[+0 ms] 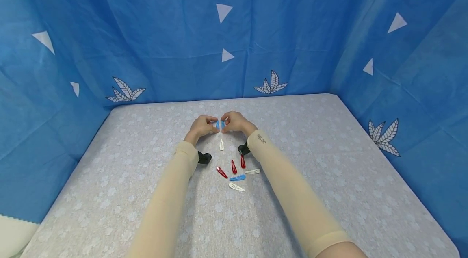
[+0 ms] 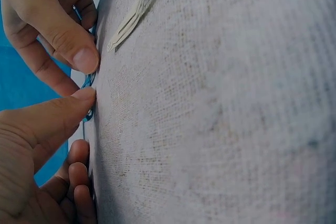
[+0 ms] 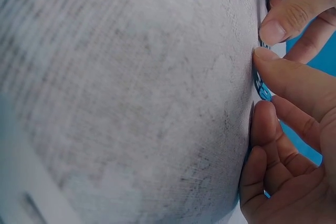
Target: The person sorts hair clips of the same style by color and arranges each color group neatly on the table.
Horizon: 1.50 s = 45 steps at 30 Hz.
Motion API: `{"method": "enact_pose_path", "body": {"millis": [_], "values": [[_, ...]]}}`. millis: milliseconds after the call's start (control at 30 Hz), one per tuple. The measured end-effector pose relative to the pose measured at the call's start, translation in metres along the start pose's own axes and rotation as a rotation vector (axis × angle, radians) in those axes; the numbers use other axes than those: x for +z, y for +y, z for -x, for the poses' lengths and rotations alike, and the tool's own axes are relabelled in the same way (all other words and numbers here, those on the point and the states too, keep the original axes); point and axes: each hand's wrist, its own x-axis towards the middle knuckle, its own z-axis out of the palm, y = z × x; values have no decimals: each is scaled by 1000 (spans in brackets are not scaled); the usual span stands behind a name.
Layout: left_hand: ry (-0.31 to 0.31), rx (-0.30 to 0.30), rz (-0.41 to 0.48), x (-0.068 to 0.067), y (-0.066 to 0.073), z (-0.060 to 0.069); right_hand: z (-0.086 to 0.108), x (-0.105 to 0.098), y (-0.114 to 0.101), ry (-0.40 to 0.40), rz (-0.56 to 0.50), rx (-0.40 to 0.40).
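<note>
Side by side near the far part of the table stand two blue snap hair clips. My left hand [image 1: 202, 125] pinches the left blue hair clip [image 1: 217, 124] between thumb and fingers. My right hand [image 1: 235, 122] pinches the right blue hair clip [image 1: 223, 124] the same way, a narrow gap from the first. Both clips lie at the cloth's surface and are mostly covered by fingertips in the wrist views. A white hair clip [image 1: 221, 145] lies just in front of the hands, pointing toward the gap between them.
Closer to me lie several more hair clips: red ones [image 1: 234, 167], a blue one [image 1: 237, 177] and white ones [image 1: 237, 187]. The table [image 1: 128, 176] has a pale floral cloth. A blue curtain [image 1: 164, 38] borders its back and sides.
</note>
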Motion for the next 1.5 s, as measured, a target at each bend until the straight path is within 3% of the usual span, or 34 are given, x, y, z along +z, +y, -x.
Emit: {"method": "enact_pose_path", "body": {"millis": [333,600,867,1100,1500], "values": [[-1,15,18,0,-3,1,0,-2,1,-22,16,-6],[-26,64,109,-1,-7,5,11,-10,4,-30,13,-82],[21,113,132,0,-10,8,26,-20,9,-15,42,-157],[97,173,99,5,-13,8,47,-30,9,4,5,-230],[102,223,71,13,-23,8,108,-45,22,46,-26,-370]]}}
